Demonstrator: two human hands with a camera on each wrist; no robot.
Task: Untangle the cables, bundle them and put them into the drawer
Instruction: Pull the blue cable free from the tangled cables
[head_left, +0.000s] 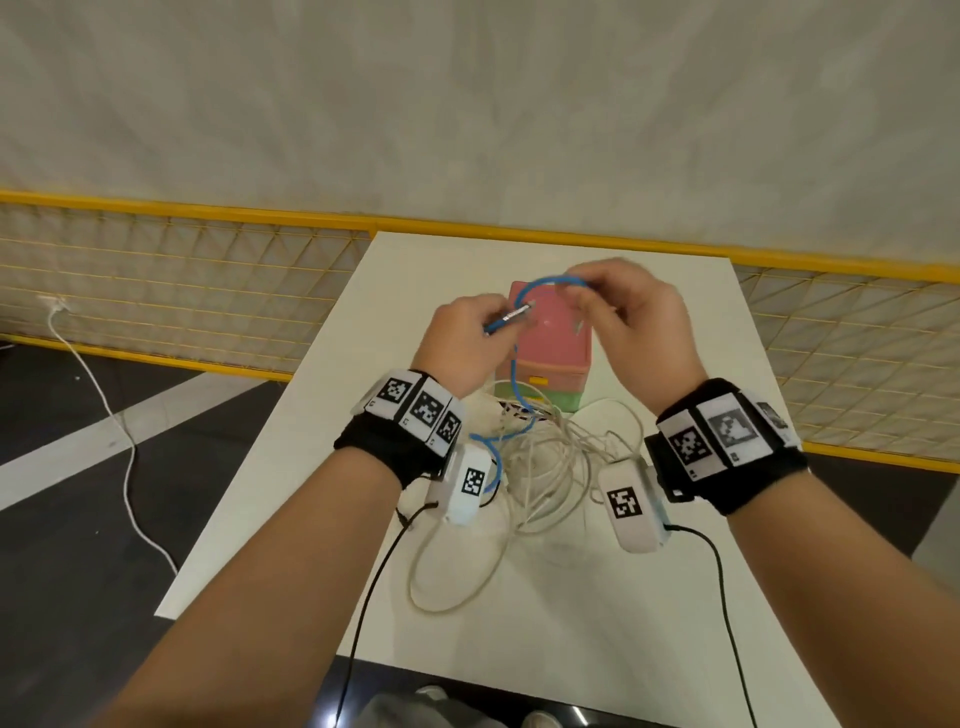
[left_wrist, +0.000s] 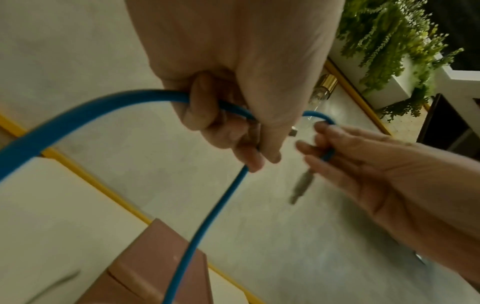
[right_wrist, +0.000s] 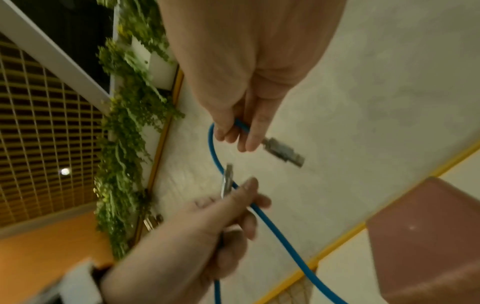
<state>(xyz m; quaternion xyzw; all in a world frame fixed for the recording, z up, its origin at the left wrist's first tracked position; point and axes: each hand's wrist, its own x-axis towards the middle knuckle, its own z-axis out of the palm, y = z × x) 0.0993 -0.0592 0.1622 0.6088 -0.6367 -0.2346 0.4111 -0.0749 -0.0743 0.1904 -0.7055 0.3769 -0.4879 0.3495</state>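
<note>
My left hand (head_left: 462, 340) is curled round the thin blue rubber-sheathed cable (head_left: 514, 374) a little behind its silver metal plug (head_left: 517, 313), and my right hand (head_left: 631, 325) pinches the same cable near its other silver connector (right_wrist: 283, 152), so an arch of blue spans the two at the centre of the head view. From the left hand the blue cable drops toward the lower middle of the frame and disappears into the loose heap of pale white cables (head_left: 540, 457) lying on the white worktop (head_left: 675, 597). Directly behind that heap, under my hands, stands the small pink plastic drawer box with a yellow handle and a green base (head_left: 558, 364); its drawer looks closed to me. I judge the untangling barely begun: the blue length is still threaded among the white loops. The risk I see is pulling upward too sharply, which could cinch a knot or drag the whole heap toward the worktop edge. A plug could also snag on a loop and slip from my fingers.
</note>
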